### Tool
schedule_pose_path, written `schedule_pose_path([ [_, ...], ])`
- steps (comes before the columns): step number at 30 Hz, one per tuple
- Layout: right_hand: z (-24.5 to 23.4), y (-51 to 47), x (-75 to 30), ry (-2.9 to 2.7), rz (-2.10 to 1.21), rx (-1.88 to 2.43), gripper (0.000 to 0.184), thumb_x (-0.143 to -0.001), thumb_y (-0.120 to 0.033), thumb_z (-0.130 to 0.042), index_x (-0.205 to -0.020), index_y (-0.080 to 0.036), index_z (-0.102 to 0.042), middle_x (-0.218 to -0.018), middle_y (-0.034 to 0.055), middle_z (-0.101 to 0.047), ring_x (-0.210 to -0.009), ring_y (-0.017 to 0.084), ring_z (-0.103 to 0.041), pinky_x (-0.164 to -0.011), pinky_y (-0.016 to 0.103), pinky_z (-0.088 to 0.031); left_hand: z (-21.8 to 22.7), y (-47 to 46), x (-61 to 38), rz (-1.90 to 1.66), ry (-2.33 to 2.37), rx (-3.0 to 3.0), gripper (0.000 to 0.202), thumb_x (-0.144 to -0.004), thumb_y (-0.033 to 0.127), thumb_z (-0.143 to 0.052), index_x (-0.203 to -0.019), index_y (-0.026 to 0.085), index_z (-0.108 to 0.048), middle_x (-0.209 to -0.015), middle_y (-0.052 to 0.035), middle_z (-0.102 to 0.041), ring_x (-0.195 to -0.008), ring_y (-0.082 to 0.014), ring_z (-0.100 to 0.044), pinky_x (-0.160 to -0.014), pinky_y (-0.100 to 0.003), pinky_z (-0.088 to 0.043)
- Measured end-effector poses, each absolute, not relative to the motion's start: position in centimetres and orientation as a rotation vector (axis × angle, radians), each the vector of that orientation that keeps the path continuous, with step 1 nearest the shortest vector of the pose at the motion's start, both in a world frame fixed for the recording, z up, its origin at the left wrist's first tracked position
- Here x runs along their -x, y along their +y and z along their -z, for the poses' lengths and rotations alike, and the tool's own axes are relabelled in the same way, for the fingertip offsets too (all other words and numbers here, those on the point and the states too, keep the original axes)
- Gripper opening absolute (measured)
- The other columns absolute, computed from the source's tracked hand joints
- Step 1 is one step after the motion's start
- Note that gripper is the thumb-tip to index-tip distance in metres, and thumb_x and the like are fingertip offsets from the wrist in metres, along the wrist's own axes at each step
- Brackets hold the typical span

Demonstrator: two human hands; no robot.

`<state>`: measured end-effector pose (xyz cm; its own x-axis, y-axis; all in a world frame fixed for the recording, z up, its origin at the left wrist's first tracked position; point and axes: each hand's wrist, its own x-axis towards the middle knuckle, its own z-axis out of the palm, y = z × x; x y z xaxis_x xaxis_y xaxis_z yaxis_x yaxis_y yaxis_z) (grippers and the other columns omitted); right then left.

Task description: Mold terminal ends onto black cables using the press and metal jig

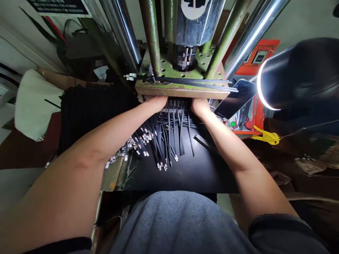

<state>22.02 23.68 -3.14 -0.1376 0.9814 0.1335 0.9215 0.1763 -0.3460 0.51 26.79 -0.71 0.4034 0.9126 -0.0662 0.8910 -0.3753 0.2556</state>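
Both my arms reach forward under the green plate (182, 90) of a press machine. My left hand (156, 103) and my right hand (199, 106) go in beneath the plate's front edge, and their fingers are hidden there. Between the hands lies a fan of several thin black cable strips (169, 130) with small white connector ends (143, 139), spread over a black work surface (185, 169). More black strips (190, 82) lie across the top of the plate. What the hands touch cannot be seen.
Steel and green columns (127, 31) rise from the plate around the press head (193, 21). A lit black lamp (299, 74) hangs at right, above an orange control box (254, 56) with buttons. A stack of black material (87, 109) sits at left, with a white cloth (34, 106) beyond.
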Motion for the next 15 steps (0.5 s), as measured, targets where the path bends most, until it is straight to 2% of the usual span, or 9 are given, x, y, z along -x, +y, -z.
schedule_pose_path([
  [2, 3.0, 22.6, -20.5, -2.198, -0.184, 1.783, 0.046, -0.096, -0.011, -0.033, -0.135, -0.005, -0.054, -0.134, 0.019, -0.058, -0.126, 0.028, -0.049, -0.113, 0.043, -0.033, 0.1, 25.0, -1.4, -0.066, 1.481, -2.556, 0.048, -0.1, 0.028, -0.035, -0.147, 0.022, -0.04, -0.15, -0.0128, -0.045, -0.137, -0.0309, -0.044, -0.118, -0.048, -0.031],
  [4, 3.1, 21.6, -19.2, -2.288, -0.047, 1.754, 0.046, -0.096, -0.012, -0.033, -0.137, -0.008, -0.054, -0.132, 0.0183, -0.06, -0.123, 0.031, -0.05, -0.11, 0.047, -0.035, -0.3, 23.4, -2.3, -0.038, 1.455, -2.648, 0.05, -0.098, 0.018, -0.032, -0.147, 0.02, -0.04, -0.148, -0.0148, -0.045, -0.135, -0.0321, -0.045, -0.116, -0.048, -0.035],
  [7, 3.3, 20.5, -17.9, -2.322, 0.111, 1.759, 0.047, -0.098, -0.011, -0.029, -0.14, -0.004, -0.049, -0.134, 0.0208, -0.057, -0.122, 0.034, -0.05, -0.109, 0.053, -0.033, -0.6, 21.6, -3.7, -0.024, 1.581, -2.63, 0.048, -0.097, 0.015, -0.029, -0.143, 0.013, -0.043, -0.137, -0.0201, -0.053, -0.126, -0.0347, -0.052, -0.108, -0.051, -0.04],
  [11, 2.7, 21.0, -17.8, -2.317, 0.014, 1.774, 0.044, -0.099, -0.009, -0.03, -0.139, 0.002, -0.046, -0.136, 0.0236, -0.054, -0.127, 0.034, -0.047, -0.111, 0.057, -0.028, -0.7, 21.6, -5.0, 0.021, 1.661, -2.593, 0.044, -0.099, 0.012, -0.024, -0.135, 0.004, -0.048, -0.129, -0.0248, -0.057, -0.124, -0.0362, -0.053, -0.105, -0.049, -0.041],
  [13, 1.6, 22.0, -18.3, -2.328, -0.093, 1.792, 0.042, -0.098, -0.007, -0.035, -0.136, 0.002, -0.049, -0.133, 0.0223, -0.057, -0.125, 0.031, -0.05, -0.11, 0.053, -0.033, -1.0, 22.3, -5.4, 0.063, 1.642, -2.573, 0.045, -0.1, 0.012, -0.022, -0.138, 0.003, -0.044, -0.134, -0.0254, -0.053, -0.127, -0.0356, -0.051, -0.107, -0.049, -0.038],
  [15, -0.1, 21.8, -19.0, -2.351, -0.206, 1.819, 0.042, -0.092, -0.003, -0.046, -0.133, 0.002, -0.052, -0.129, 0.0204, -0.06, -0.12, 0.027, -0.055, -0.108, 0.047, -0.038, -1.8, 22.4, -5.3, 0.108, 1.604, -2.562, 0.046, -0.099, 0.011, -0.03, -0.144, 0.004, -0.038, -0.144, -0.0238, -0.046, -0.133, -0.0347, -0.046, -0.113, -0.047, -0.033],
])
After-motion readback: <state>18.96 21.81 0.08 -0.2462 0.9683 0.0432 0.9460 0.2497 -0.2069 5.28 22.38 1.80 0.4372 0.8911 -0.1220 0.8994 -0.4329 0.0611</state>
